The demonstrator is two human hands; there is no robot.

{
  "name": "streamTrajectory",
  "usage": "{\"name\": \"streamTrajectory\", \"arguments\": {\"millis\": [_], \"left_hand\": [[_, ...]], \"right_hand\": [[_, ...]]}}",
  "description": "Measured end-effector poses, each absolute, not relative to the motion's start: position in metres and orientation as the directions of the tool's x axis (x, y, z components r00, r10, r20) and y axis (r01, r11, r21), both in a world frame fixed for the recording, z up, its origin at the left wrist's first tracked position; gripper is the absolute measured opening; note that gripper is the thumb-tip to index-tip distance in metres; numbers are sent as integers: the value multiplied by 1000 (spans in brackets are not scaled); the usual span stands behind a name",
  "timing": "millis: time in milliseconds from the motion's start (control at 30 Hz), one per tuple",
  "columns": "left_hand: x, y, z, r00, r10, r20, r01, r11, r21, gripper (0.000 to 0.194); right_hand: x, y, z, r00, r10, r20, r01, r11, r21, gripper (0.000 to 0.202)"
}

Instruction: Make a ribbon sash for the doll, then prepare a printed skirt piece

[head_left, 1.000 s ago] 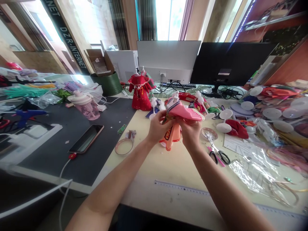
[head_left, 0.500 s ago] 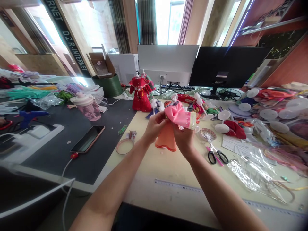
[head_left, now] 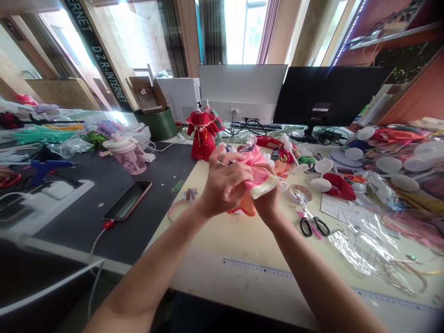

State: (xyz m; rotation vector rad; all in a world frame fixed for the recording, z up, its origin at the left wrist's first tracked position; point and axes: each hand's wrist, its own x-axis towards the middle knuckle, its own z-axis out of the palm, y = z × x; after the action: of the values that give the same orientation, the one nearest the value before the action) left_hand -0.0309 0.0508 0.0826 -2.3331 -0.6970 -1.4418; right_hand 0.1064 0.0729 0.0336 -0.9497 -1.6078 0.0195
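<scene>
Head view: both hands (head_left: 268, 202) grip the pink dress (head_left: 255, 156), the left (head_left: 224, 182) now further across it

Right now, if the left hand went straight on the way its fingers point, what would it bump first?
The left hand would likely meet the pink dress first. They look so close that they may already touch; depth is unclear.

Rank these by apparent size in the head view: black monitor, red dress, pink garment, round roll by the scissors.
1. Black monitor
2. Red dress and pink garment, unranked: they look close, and the left hand covers part of the garment
3. Round roll by the scissors
</scene>
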Motion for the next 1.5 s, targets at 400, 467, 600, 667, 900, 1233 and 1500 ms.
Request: {"name": "streamTrajectory", "arguments": {"millis": [400, 467, 600, 667, 900, 1233, 1500], "left_hand": [[-51, 25, 60, 203, 439, 875, 794, -597, 115, 6], [-34, 19, 50, 252, 496, 831, 775, -618, 133, 11], [-17, 22, 37, 144, 620, 771, 803, -529, 276, 21], [-17, 28, 36, 67, 655, 753, 781, -504, 369, 29], [-16, 45, 42, -129, 766, 630, 407, -539, 738, 23], [-9, 69, 36, -92, 920, 380, -250, -391, 886, 24], [-15, 67, 42, -26, 936, 351, -333, -339, 880, 25]], "right_hand": [[102, 71, 38, 130, 524, 842, 473, 713, -517, 10], [102, 70, 39, 129, 524, 842, 475, 713, -516, 10], [102, 68, 40, 129, 528, 839, 476, 709, -520, 9], [101, 67, 41, 128, 531, 838, 472, 710, -522, 8], [99, 65, 42, 122, 531, 839, 463, 717, -521, 9], [103, 60, 45, 100, 549, 830, 443, 723, -531, 10], [108, 55, 48, 78, 590, 803, 394, 722, -569, 18]]}}
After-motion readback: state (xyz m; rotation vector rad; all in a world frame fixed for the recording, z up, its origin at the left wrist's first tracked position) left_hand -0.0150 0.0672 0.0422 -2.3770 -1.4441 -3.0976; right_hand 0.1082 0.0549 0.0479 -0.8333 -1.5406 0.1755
